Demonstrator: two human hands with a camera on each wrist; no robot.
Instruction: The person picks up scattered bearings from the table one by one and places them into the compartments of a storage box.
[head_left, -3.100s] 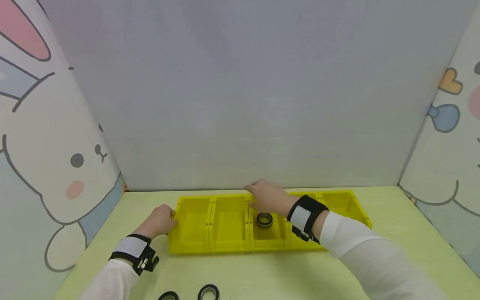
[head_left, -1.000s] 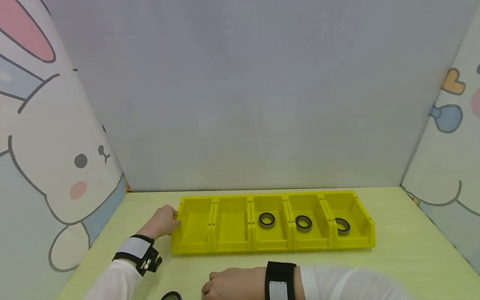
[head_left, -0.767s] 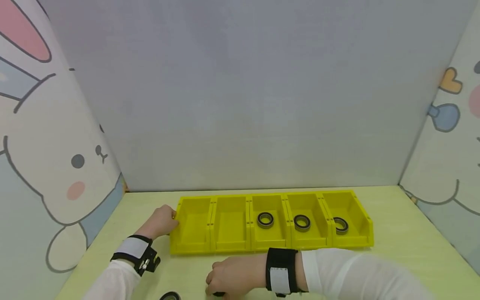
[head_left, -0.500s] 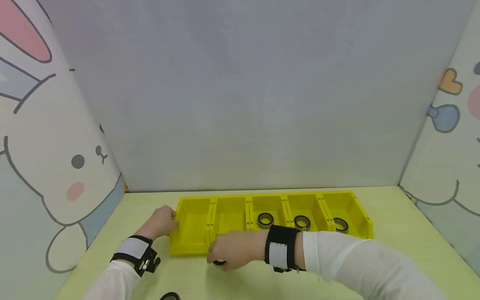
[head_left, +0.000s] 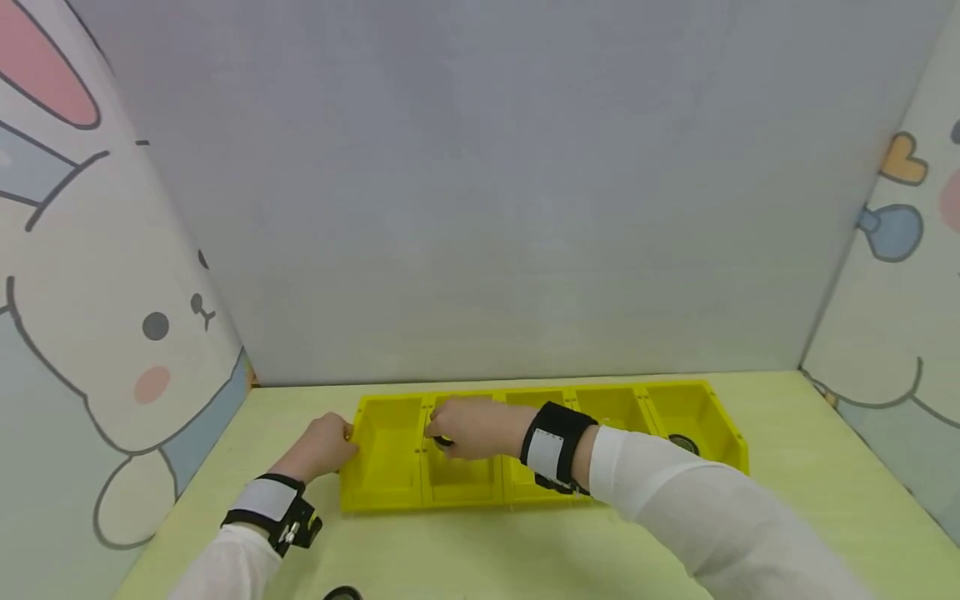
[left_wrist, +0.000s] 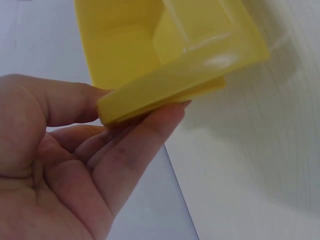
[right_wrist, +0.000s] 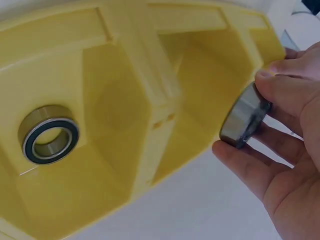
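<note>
My right hand [head_left: 476, 427] pinches a ball bearing [right_wrist: 245, 115] between thumb and fingers, over the second compartment from the left of the yellow bin row [head_left: 382, 502]. Steel outer ring and dark seal show in the right wrist view. My left hand [head_left: 321, 446] grips the left end wall of the bin row; in the left wrist view the thumb lies inside the rim [left_wrist: 160, 87] and the fingers outside. Another bearing [right_wrist: 50, 135] lies flat in the neighbouring middle compartment. In the rightmost compartment a bearing [head_left: 684, 443] is partly hidden. My right forearm covers the fourth compartment's bearing.
One more bearing [head_left: 342, 593] lies on the pale table [head_left: 450, 558] at the bottom edge of the head view. A grey wall panel [head_left: 510, 208] stands behind the bins, with cartoon-printed panels [head_left: 172, 358] on both sides.
My right hand picked up a bearing from the front of the table and carried it up and forward over the second compartment. The left hand stayed on the bin's end.
</note>
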